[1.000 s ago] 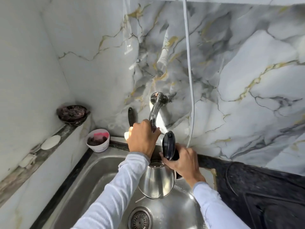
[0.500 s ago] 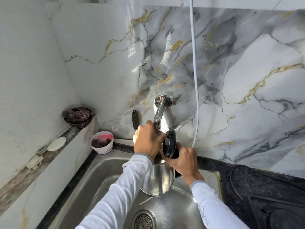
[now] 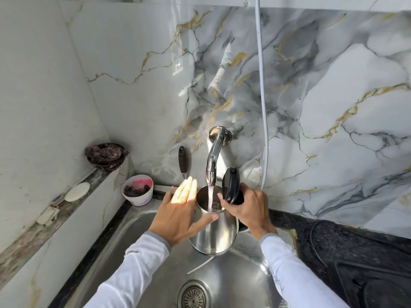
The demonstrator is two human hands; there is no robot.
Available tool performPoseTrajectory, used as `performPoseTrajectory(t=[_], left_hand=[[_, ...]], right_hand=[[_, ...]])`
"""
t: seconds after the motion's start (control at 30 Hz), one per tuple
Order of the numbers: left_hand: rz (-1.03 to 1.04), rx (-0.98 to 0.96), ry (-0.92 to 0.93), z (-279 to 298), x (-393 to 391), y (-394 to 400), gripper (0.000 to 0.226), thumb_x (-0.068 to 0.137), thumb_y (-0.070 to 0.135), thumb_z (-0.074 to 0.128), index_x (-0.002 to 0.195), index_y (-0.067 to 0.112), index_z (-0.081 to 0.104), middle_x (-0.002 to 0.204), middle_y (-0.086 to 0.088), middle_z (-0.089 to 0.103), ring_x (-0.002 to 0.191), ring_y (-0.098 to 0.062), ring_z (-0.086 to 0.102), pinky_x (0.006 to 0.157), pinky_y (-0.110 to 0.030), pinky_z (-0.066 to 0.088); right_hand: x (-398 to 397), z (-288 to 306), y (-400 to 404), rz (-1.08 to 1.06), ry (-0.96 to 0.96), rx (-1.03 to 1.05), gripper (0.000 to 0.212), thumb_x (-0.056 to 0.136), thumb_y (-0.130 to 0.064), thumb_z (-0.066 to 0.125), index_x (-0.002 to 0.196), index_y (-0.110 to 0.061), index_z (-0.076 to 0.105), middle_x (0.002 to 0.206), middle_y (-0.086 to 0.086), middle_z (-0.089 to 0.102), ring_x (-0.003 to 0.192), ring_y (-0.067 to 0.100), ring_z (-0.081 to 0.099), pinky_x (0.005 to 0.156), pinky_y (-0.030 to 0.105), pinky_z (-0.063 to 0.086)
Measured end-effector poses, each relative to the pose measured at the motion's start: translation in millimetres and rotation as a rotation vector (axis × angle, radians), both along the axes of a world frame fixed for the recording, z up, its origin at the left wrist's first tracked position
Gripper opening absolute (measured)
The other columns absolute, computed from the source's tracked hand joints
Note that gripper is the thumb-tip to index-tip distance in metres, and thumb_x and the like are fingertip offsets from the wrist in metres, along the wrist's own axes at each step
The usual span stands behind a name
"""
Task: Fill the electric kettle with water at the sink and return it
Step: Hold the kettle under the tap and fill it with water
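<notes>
A steel electric kettle (image 3: pixel 213 236) hangs over the steel sink (image 3: pixel 142 238), its black lid (image 3: pixel 231 185) tipped up. Water streams from the chrome wall tap (image 3: pixel 213 161) straight into the kettle's mouth. My right hand (image 3: pixel 246 210) grips the kettle's black handle, which is mostly hidden behind the hand. My left hand (image 3: pixel 182 210) is spread flat beside the kettle's left side, fingers apart, thumb touching the steel wall just below the rim.
The sink drain (image 3: pixel 194 296) lies below the kettle. A white tub (image 3: pixel 138 190) stands at the sink's back left corner, a dark bowl (image 3: pixel 104 155) and a soap bar (image 3: pixel 76 191) on the left ledge. A black-handled tool (image 3: pixel 183 162) leans on the wall. Black counter (image 3: pixel 355 252) lies right.
My left hand has let go of the tap and dropped, open, beside the kettle. Water now runs into the kettle, which sits slightly lower under the spout.
</notes>
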State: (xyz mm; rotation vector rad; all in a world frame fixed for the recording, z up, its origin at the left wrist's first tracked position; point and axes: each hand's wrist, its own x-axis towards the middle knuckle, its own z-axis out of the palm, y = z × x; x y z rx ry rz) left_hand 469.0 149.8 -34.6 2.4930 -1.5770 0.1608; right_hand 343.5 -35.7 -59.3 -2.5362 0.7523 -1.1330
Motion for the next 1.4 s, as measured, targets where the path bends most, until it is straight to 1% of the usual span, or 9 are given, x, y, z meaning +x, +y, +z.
performPoseTrajectory(t=[0.17,0.4,0.63,0.73,0.87,1.1,1.2,1.3,1.4], left_hand=[[0.055,0.062,-0.064,-13,-2,9,0.110,0.083,0.087,0.014,0.155,0.005,0.023,0.164,-0.013,0.025,0.153,-0.021,0.019,0.122,-0.057,0.022],[0.056,0.088,-0.038,-15,-5,10,0.107,0.086,0.085,0.014,0.151,0.003,0.035,0.159,-0.014,0.036,0.149,-0.024,0.030,0.117,-0.061,0.032],[0.048,0.076,-0.055,-17,-5,11,0.108,0.085,0.085,0.013,0.152,0.003,0.032,0.161,-0.014,0.033,0.150,-0.024,0.027,0.118,-0.061,0.030],[0.048,0.073,-0.061,-17,-5,13,0.109,0.083,0.086,0.010,0.153,0.004,0.028,0.163,-0.013,0.029,0.152,-0.023,0.022,0.119,-0.059,0.027],[0.050,0.075,-0.065,-16,-4,14,0.110,0.082,0.086,0.008,0.154,0.005,0.027,0.163,-0.012,0.028,0.152,-0.022,0.021,0.120,-0.057,0.026],[0.048,0.082,-0.064,-19,-5,14,0.111,0.081,0.086,0.005,0.155,0.006,0.022,0.165,-0.011,0.024,0.153,-0.021,0.017,0.122,-0.057,0.024],[0.047,0.051,-0.044,-18,-4,13,0.103,0.085,0.081,0.008,0.153,0.006,0.029,0.163,-0.010,0.030,0.152,-0.021,0.021,0.120,-0.058,0.027],[0.034,0.055,-0.037,-11,1,7,0.094,0.090,0.075,0.005,0.156,0.010,0.024,0.165,-0.006,0.025,0.153,-0.018,0.017,0.123,-0.054,0.021],[0.025,-0.083,0.115,2,10,-4,0.076,0.099,0.063,0.025,0.155,0.011,0.027,0.164,-0.007,0.027,0.152,-0.018,0.021,0.123,-0.048,0.019]], right_hand=[[1,4,1,0.004,0.007,0.042,0.063,0.072,-0.077,0.059,0.074,-0.015,0.071,0.065,0.000,0.076,0.060,0.023,0.072,0.061,0.038,0.060],[-3,5,4,0.004,0.004,0.026,0.063,0.072,-0.076,0.060,0.071,-0.013,0.069,0.061,-0.001,0.074,0.056,0.022,0.070,0.058,0.036,0.058],[-3,4,6,-0.003,-0.020,-0.007,0.057,0.072,-0.075,0.063,0.069,-0.018,0.069,0.059,-0.003,0.074,0.052,0.017,0.069,0.054,0.027,0.055],[-2,4,7,-0.003,-0.023,-0.009,0.056,0.072,-0.075,0.064,0.069,-0.019,0.068,0.059,-0.004,0.074,0.053,0.017,0.070,0.054,0.027,0.056],[-3,3,7,0.006,-0.019,0.008,0.057,0.072,-0.075,0.063,0.071,-0.018,0.069,0.062,-0.003,0.075,0.056,0.018,0.071,0.057,0.033,0.058],[-4,3,7,0.009,-0.014,-0.011,0.055,0.073,-0.075,0.063,0.070,-0.020,0.068,0.061,-0.005,0.074,0.054,0.016,0.070,0.055,0.028,0.057],[-4,2,6,0.008,-0.005,-0.006,0.057,0.073,-0.077,0.062,0.070,-0.020,0.068,0.060,-0.005,0.073,0.053,0.016,0.069,0.056,0.029,0.057],[-5,2,5,-0.006,-0.023,-0.023,0.057,0.072,-0.076,0.062,0.068,-0.019,0.066,0.057,-0.004,0.072,0.050,0.017,0.068,0.054,0.026,0.053],[-5,3,5,-0.008,-0.013,-0.009,0.058,0.071,-0.076,0.062,0.070,-0.018,0.067,0.060,-0.004,0.074,0.054,0.018,0.070,0.055,0.029,0.056]])
